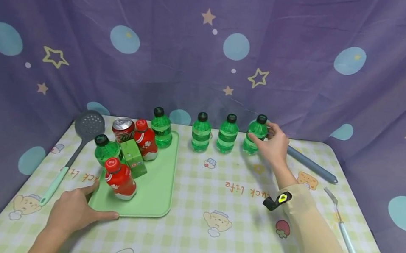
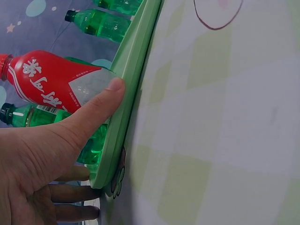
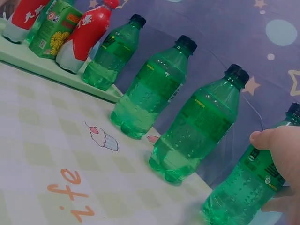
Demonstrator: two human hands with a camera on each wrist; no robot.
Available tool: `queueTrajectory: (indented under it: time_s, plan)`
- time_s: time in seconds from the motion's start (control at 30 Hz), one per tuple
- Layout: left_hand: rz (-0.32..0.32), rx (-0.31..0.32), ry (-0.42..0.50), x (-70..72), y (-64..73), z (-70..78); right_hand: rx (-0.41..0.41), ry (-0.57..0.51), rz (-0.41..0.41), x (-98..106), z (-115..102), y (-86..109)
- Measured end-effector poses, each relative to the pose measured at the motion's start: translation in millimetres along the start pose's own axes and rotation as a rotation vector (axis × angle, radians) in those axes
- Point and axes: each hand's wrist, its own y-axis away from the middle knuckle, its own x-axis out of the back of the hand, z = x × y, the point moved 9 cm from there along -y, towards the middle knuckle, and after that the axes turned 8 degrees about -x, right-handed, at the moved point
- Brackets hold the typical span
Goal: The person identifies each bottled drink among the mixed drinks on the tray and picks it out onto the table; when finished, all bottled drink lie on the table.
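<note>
Pale green plastic is meeting the left hand (image 1: 70, 209) at the near-left corner of a tray (image 1: 158, 185); the thumb is lying straight over the near rim, well apart from the fingers reaching along the side. Rightward across the desk (image 1: 192, 210), a first green soda bottle (image 1: 200, 134) and a second green soda bottle (image 1: 227, 135) are standing upright between the tray and the rightmost green soda bottle (image 1: 256, 133). That last one is pointing its long axis nearly straight up, and the right hand (image 1: 275, 146) is gripping it from the right, thumb in front and fingers wrapping behind. It is thus sitting well right of the tray, with the left hand much farther away; whether its base is touching the desk, I cannot tell.

Writing, again from the left: the soda can (image 1: 123, 129) is showing lettering too small to read. The front red soda bottle (image 1: 121, 180) is carrying large white Chinese characters in flowing script. The drink carton (image 1: 133, 160) is displaying yellow flowers beside small print. Orange letters on the cloth are spelling "life" upside down. The gripped bottle's label is bearing dark, illegible characters beside the thumb.
</note>
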Motion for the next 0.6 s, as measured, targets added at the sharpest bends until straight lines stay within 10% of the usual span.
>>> queueTrajectory:
  time_s: [0.6]
  plan:
    - [0.029, -0.021, 0.017, 0.1, 0.5, 3.2, 0.040, 0.030, -0.008, -4.0, 3.0, 0.9]
